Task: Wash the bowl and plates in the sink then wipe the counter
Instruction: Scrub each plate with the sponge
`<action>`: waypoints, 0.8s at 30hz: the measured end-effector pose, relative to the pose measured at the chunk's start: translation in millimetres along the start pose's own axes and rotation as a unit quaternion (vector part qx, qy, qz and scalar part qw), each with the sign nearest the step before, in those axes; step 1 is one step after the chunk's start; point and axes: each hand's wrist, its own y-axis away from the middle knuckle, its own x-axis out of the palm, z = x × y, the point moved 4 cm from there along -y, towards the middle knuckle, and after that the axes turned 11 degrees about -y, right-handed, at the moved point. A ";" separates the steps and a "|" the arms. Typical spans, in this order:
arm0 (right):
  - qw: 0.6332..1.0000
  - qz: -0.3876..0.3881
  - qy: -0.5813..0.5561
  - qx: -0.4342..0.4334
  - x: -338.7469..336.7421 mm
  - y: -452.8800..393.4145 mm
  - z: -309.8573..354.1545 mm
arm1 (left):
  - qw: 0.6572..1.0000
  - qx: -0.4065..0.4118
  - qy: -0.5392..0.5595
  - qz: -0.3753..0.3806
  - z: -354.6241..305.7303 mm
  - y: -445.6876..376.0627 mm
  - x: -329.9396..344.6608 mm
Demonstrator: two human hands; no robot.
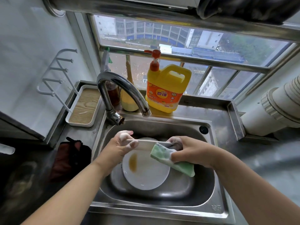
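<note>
Over the steel sink (212, 161) my left hand (121, 143), soapy, grips the left edge of a white plate (142, 144) held nearly edge-on. My right hand (186, 150) holds a green sponge cloth (175, 161) pressed against the plate's right edge. Below them another white plate (149, 174) with a brown sauce stain lies in the basin. Part of a further white dish (146, 138) shows behind the held plate.
The faucet (123, 91) arches over the basin's back left. A yellow detergent jug (167, 88) stands on the ledge by the window. A white tray with a wooden bottom (84, 106) sits at the left, a dark red cloth (68, 158) on the left counter.
</note>
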 end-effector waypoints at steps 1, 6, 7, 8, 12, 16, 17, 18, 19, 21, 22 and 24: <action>0.999 -0.019 0.026 -0.007 0.1 0.8 0.8 | 0.999 -0.020 -0.004 -0.024 5.0 2.2 2.5; 0.990 -0.064 0.125 -0.026 5.3 8.1 -10.3 | 0.916 -0.294 0.272 0.004 30.1 11.4 38.8; 0.990 -0.064 0.124 -0.030 8.7 10.1 -14.5 | 0.891 -0.320 0.321 0.034 25.0 14.2 46.8; 0.990 -0.066 0.120 -0.035 12.2 12.2 -18.4 | 0.876 -0.331 0.347 0.050 20.1 15.7 51.8; 0.992 -0.073 0.095 -0.033 21.2 14.4 -36.4 | 0.862 -0.319 0.393 0.004 14.3 11.9 57.2; 0.996 -0.021 0.083 0.026 18.5 10.9 -58.9 | 0.898 -0.298 0.319 -0.049 27.7 7.2 47.2; 0.996 -0.006 0.078 0.044 14.6 11.6 -64.8 | 0.907 -0.292 0.299 -0.054 32.4 7.1 42.3; 0.996 0.003 0.074 0.055 9.3 13.3 -69.8 | 0.912 -0.288 0.285 -0.064 37.6 7.4 36.5; 0.997 0.002 0.059 0.059 3.4 15.3 -73.2 | 0.914 -0.288 0.277 -0.075 43.1 7.9 30.3; 0.998 -0.035 -0.020 0.052 -12.3 16.5 -83.3 | 0.916 -0.293 0.257 -0.095 52.0 10.7 19.2; 0.994 -0.075 -0.061 0.051 -21.7 14.2 -91.1 | 0.917 -0.296 0.250 -0.100 56.2 12.7 15.3; 0.978 -0.192 -0.056 0.060 -42.4 2.6 -110.5 | 0.915 -0.305 0.243 -0.104 67.5 16.3 11.0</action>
